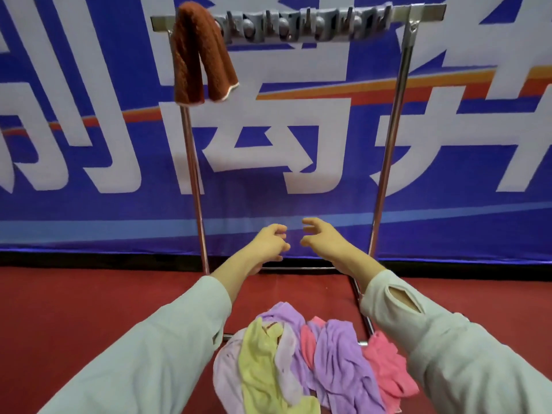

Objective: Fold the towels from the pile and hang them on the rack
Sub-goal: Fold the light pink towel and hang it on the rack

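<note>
A person stretches both arms toward a metal rack (pixel 388 150). The left hand (pixel 268 243) and right hand (pixel 324 242) are empty and near each other at centre frame, fingers loosely curled and spread. A brown towel (pixel 197 55) hangs over the rack's top bar at 11 o'clock, beside a row of grey clips (pixel 301 25) at 12. The pile (pixel 304 366) of purple, yellow and pink towels lies crumpled at 6 o'clock on the red floor (pixel 89 309), between pale sleeves (pixel 149 354). A blue banner (pixel 89 144) hangs behind.

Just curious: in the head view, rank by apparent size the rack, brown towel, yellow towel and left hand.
1. rack
2. brown towel and yellow towel: alike, yellow nearer, so unranked
3. left hand
</note>
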Tool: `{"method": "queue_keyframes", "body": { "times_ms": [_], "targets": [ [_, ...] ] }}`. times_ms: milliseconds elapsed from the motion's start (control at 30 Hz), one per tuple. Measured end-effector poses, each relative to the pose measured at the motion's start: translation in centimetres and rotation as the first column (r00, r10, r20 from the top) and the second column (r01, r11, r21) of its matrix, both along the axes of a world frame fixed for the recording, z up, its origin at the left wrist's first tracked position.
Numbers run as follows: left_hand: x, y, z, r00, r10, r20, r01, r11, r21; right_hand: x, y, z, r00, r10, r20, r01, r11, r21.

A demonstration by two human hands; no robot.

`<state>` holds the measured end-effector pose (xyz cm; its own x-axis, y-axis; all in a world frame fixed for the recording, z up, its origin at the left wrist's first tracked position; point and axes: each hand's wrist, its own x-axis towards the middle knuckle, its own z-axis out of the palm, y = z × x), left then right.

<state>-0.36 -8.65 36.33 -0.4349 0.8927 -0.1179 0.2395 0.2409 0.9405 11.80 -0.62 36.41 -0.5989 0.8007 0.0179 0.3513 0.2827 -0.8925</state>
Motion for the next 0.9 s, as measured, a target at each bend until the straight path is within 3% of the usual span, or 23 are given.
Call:
{"method": "queue_keyframes", "body": {
  "times_ms": [367,600,800,900],
  "targets": [
    [-3.3,6.3,-19.1,0.999,-0.002,0.043,0.016,0.942,-0.334,-0.8,7.1,-21.4,0.965,-0.033,0.260,0.088,0.976,-0.201],
    [-4.1,6.4,-32.1,0.999,-0.027,0.037,0.044,0.785,-0.618,-1.5,6.3,-33.1,0.928,0.110,0.356,0.050,0.909,-0.413],
    [-3.3,5.3,-39.5,0.996,0.094,0.013,-0.061,0.744,-0.665,-3.0,3.3,-39.6,0.920,0.190,0.343,0.044,0.819,-0.573],
    [-3.0,4.8,-41.1,0.981,0.171,0.092,-0.082,0.791,-0.606,-3.6,1.7,-41.8,0.853,0.321,0.411,-0.050,0.835,-0.549]
  ]
}}
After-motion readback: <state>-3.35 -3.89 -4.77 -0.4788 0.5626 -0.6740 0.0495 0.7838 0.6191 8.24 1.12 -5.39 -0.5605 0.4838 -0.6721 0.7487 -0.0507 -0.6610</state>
